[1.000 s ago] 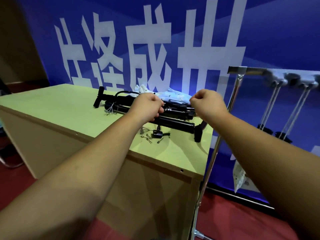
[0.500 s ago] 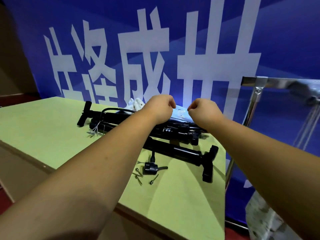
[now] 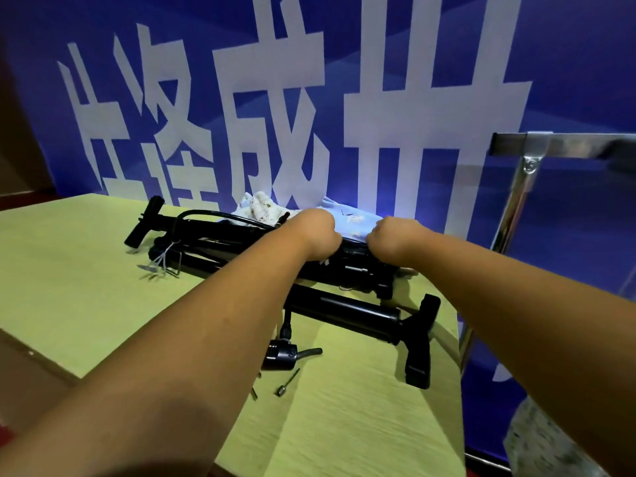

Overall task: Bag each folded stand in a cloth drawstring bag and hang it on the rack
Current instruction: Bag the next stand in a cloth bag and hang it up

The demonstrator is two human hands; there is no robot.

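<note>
Several black folded stands (image 3: 220, 249) lie piled on the green table (image 3: 86, 287). Behind them lie a pale blue cloth bag (image 3: 356, 218) and a white speckled cloth bag (image 3: 260, 208). My left hand (image 3: 316, 232) and my right hand (image 3: 392, 239) are side by side over the pile, at the near edge of the blue bag. Both have fingers curled under and seem to grip that edge; the fingertips are hidden. Another black stand (image 3: 344, 311) with a T-shaped end (image 3: 420, 342) lies nearer to me.
The chrome rack (image 3: 516, 197) stands just right of the table, its top bar (image 3: 564, 146) running off to the right. A small black fitting (image 3: 282, 354) and loose metal pins (image 3: 284, 387) lie near the front. A blue banner (image 3: 568, 63) fills the background.
My view has moved closer to the table. Both hands have come nearer together and sunk onto the pile at the blue bag's edge.
</note>
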